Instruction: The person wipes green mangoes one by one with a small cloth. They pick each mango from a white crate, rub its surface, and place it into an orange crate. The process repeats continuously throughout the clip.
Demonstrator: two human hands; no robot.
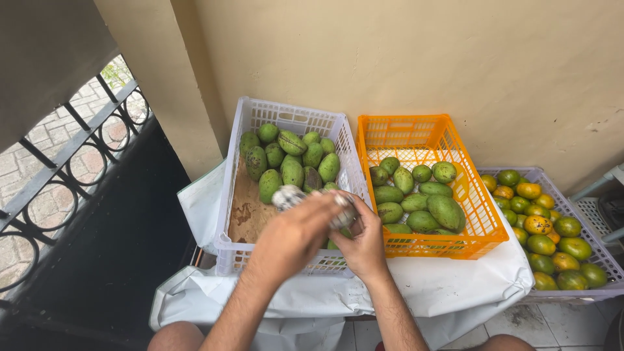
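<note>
My left hand (pixel 296 237) and my right hand (pixel 364 246) meet over the front right corner of a white plastic crate (pixel 237 250). Together they grip a whitish grey speckled cloth or wrap (pixel 288 195) that sticks out past my left fingers and shows again between the hands. Whether a fruit is inside it is hidden. The white crate holds several green mangoes (pixel 292 170) at its far end, with brown cardboard (pixel 250 211) bare on its floor. Right of it an orange crate (pixel 416 136) holds several more green mangoes (pixel 445 209).
A third pale crate (pixel 608 283) at the right is full of green and orange citrus fruit (pixel 539 224). The crates rest on a white sheet (pixel 448 286) over a low stand against a cream wall. A black iron railing (pixel 78 149) runs at the left; tiled floor below.
</note>
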